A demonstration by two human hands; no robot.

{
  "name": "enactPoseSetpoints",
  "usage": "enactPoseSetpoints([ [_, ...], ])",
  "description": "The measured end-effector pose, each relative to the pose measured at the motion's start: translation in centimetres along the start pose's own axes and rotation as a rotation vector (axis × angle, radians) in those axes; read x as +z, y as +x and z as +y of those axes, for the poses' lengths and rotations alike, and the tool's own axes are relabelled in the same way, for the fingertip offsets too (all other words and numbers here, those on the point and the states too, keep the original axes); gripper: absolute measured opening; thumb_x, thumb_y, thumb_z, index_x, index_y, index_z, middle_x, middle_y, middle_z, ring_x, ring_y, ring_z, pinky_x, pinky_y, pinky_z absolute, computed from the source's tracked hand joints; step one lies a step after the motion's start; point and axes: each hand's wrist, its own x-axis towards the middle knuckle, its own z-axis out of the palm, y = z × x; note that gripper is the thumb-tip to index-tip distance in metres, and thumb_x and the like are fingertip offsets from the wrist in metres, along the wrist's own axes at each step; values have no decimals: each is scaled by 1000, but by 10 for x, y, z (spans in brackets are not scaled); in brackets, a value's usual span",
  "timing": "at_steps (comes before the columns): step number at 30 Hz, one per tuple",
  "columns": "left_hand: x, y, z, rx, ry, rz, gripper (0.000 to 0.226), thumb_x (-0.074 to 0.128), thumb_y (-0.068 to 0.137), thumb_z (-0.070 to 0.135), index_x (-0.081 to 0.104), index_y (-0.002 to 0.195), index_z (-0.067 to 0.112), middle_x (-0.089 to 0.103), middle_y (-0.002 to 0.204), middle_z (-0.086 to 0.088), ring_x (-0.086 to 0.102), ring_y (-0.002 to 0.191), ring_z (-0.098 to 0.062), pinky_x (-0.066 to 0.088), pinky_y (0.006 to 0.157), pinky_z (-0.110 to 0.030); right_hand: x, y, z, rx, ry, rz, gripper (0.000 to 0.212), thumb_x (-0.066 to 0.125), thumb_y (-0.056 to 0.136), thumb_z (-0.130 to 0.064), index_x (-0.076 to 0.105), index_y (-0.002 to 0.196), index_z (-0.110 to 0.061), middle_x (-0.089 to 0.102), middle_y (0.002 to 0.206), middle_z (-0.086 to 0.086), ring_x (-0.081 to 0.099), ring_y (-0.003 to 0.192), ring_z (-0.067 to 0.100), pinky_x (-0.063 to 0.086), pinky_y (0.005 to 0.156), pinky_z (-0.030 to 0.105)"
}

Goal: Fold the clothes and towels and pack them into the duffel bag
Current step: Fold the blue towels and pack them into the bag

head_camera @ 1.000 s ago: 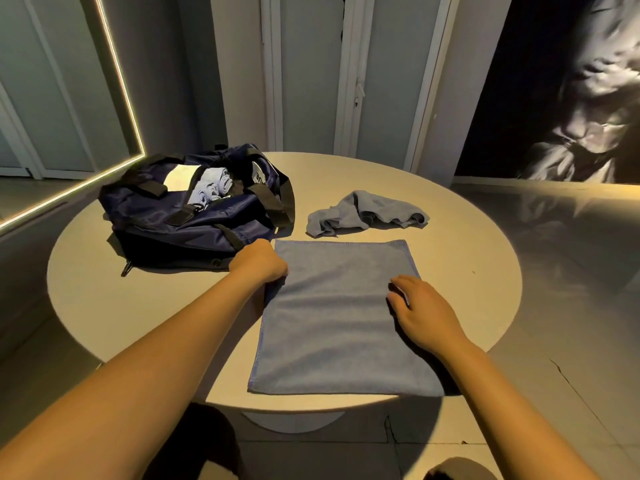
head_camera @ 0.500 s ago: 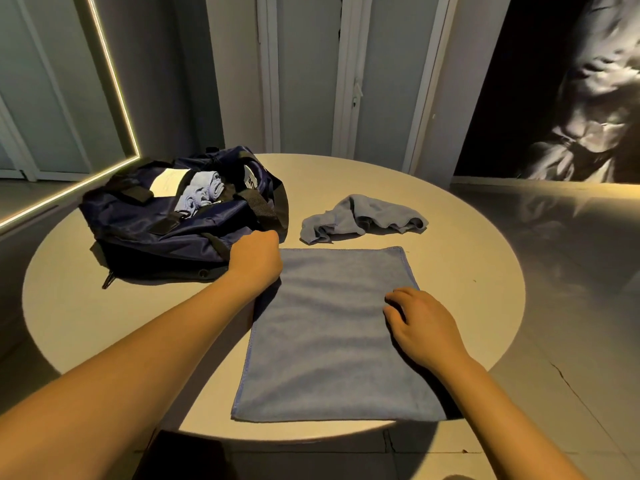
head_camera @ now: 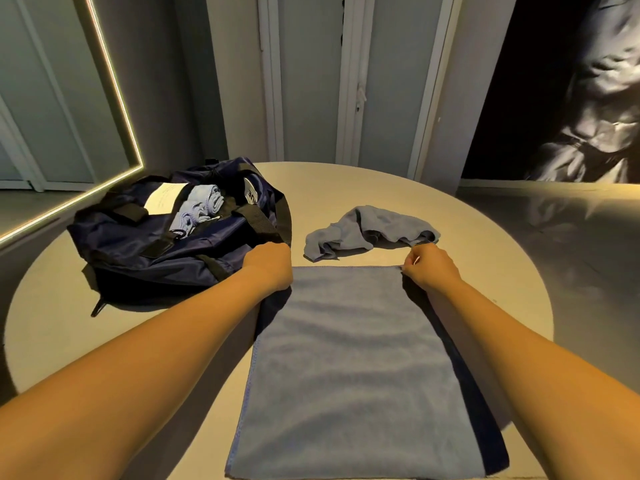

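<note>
A blue towel (head_camera: 353, 362) lies flat on the round table (head_camera: 485, 292), its near edge at the table's front. My left hand (head_camera: 268, 266) grips the towel's far left corner with curled fingers. My right hand (head_camera: 429, 266) pinches the far right corner. A navy duffel bag (head_camera: 138, 251) sits open at the left, with folded light-blue cloths (head_camera: 199, 209) and a white sheet inside. A crumpled grey-blue cloth (head_camera: 370, 228) lies just beyond the towel.
Pale doors (head_camera: 311, 81) stand behind the table. A lit mirror frame (head_camera: 114, 84) runs along the left wall. At the right is a dark wall picture (head_camera: 588, 88). The bag's black strap (head_camera: 282, 216) hangs close to my left hand.
My right hand has moved from the towel's right edge up to its far right corner and now pinches it. My left hand stays at the far left corner.
</note>
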Motion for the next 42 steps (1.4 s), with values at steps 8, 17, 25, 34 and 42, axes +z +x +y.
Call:
enactPoseSetpoints([
  [8, -13, 8, 5, 10, 33, 25, 17, 59, 94, 7, 47, 84, 13, 44, 72, -5, 40, 58, -20, 38, 57, -36, 12, 8, 21, 5, 65, 53, 13, 49, 97, -11, 59, 90, -8, 64, 92, 11, 59, 85, 33, 50, 74, 44],
  [17, 21, -15, 15, 306, -47, 238, 36, 49, 105, 31, 52, 135, 10, 59, 123, -14, 56, 110, -33, 48, 83, -45, 13, -3, 7, 38, -44, 135, 13, 54, 99, -16, 55, 106, -5, 64, 102, 19, 56, 82, 34, 48, 70, 42],
  [25, 60, -34, -7, 289, -186, -86, 100, 24, 84, 90, 1, 164, 33, -9, 171, -3, -10, 158, -23, -5, 126, -44, 25, -114, -28, -381, -227, -261, 73, 28, 101, -64, 20, 162, -25, 15, 169, 3, 14, 155, 23, 16, 125, 45],
  [34, 47, -49, 1, 159, -97, -51, 106, 16, 89, 86, 4, 164, 13, -9, 170, -14, -9, 157, -31, -1, 128, -48, -6, -149, 23, -145, -477, -284, 82, 10, 100, -68, 3, 163, -16, -3, 171, 3, -3, 157, 21, 3, 126, 50],
  [42, 63, -126, 7, 453, -162, -103, 93, 17, 86, 88, -3, 163, 38, -13, 171, 2, -10, 158, -17, -3, 128, -40, 11, -235, -20, -336, -307, -379, 91, 3, 83, -82, -7, 161, -36, -17, 168, -7, -17, 155, 16, -7, 126, 48],
])
